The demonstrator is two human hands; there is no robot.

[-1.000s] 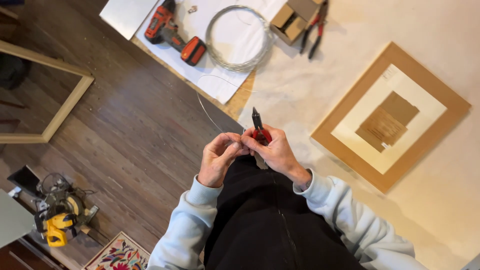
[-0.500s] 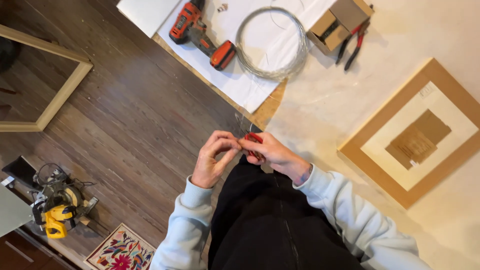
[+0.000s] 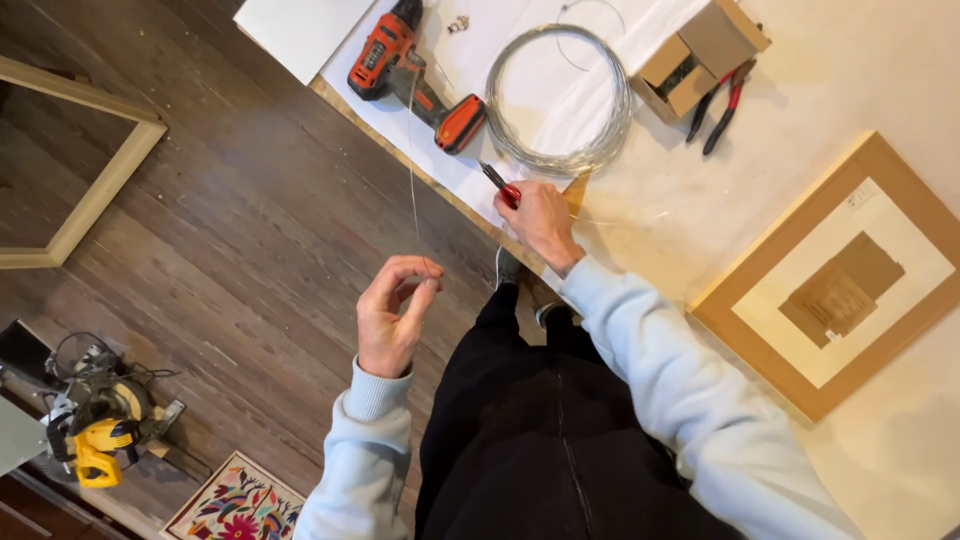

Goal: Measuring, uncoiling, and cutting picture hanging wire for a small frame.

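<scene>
Hands first: the left hand (image 3: 393, 315) hangs over the wooden floor (image 3: 200, 220), palm turned up, thumb and fingertips pinched on a thin strand of wire (image 3: 411, 150) that runs straight up toward the bench (image 3: 800, 90). Across to the right hand (image 3: 540, 215), curled tight round red-handled cutters (image 3: 499, 183), their dark nose pointing at the wire coil (image 3: 558, 100) lying on the white sheet (the strand is so fine it nearly vanishes against the boards).

Left of that coil lies an orange drill (image 3: 410, 70); right of it an open cardboard box (image 3: 700, 55), red pliers (image 3: 722, 100), then a wooden picture frame (image 3: 830, 280) face down.

The risk, as I judge it: that strand looks springy, and a slack pinch could let it whip free; a cut end could flick toward the face.

Pose: left elbow tucked, wrist bent back; right arm reaching forward, forearm over the bench edge, wrist low.
</scene>
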